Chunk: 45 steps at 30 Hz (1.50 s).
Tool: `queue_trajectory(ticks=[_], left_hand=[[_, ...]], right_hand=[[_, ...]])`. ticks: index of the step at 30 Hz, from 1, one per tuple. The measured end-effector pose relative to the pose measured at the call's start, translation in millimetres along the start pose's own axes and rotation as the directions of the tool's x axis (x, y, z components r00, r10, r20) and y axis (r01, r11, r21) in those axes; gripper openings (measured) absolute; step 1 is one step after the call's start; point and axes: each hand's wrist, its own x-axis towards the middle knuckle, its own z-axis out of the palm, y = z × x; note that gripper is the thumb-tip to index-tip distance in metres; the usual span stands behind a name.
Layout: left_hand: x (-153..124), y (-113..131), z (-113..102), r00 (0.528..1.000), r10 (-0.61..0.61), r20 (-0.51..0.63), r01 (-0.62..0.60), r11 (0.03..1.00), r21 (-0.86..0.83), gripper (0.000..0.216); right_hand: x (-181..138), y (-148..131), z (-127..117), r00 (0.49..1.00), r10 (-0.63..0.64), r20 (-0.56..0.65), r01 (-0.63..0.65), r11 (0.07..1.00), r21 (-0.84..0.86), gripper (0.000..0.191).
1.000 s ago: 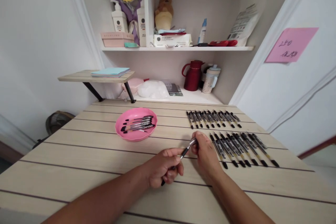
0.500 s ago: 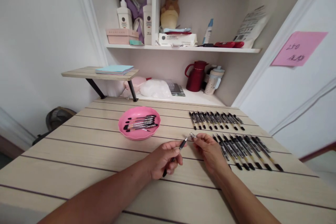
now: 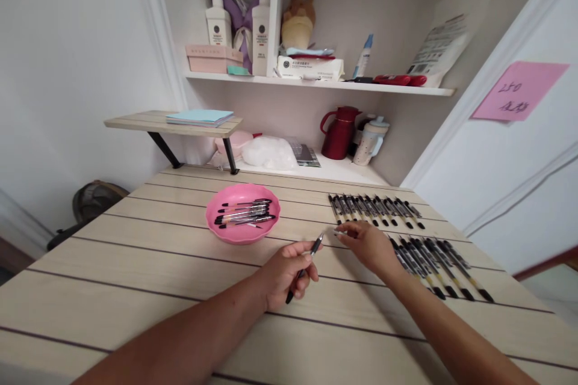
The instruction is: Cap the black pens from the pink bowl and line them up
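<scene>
My left hand is closed around a black pen with its tip pointing up and to the right. My right hand pinches a small clear pen cap, held a short way off the pen's tip, over the near row of pens. A second row of pens lies further back on the wooden table. A pink dish to the left holds several pens.
Behind the table, a low ledge carries a red jug, a cup and a white bag. A small wooden stand bears blue notebooks. An upper shelf holds bottles and boxes. A pink note sticks to the right wall.
The right hand has pulled the cap off the pen's tip and moved away to the right, toward the rows of pens. The left hand keeps hold of the pen.
</scene>
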Motion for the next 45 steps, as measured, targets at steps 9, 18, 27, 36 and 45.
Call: queue_trajectory(ticks=[9,18,27,36,45], left_hand=[[2,-4,-2,1.0,0.018,-0.013,-0.018,1.0,-0.018,0.047],[4,-3,-1,1.0,0.012,-0.022,-0.013,0.999,-0.036,0.045],[4,-5,-4,1.0,0.007,-0.016,-0.007,0.999,-0.044,0.043],[4,-3,-3,1.0,0.007,-0.004,-0.007,0.999,-0.038,0.045],[4,-2,-2,1.0,-0.005,-0.01,0.005,0.999,-0.034,0.043]], right_hand=[[62,-19,13,0.981,-0.188,0.045,0.193,0.93,-0.312,0.019],[111,-2,27,0.979,-0.203,-0.006,0.194,0.943,-0.269,0.023],[96,12,37,0.961,-0.263,0.084,0.276,0.904,-0.328,0.019],[83,2,28,0.945,-0.29,0.148,0.326,0.856,-0.402,0.023],[90,2,5,0.994,-0.107,0.001,0.093,0.864,-0.495,0.028]])
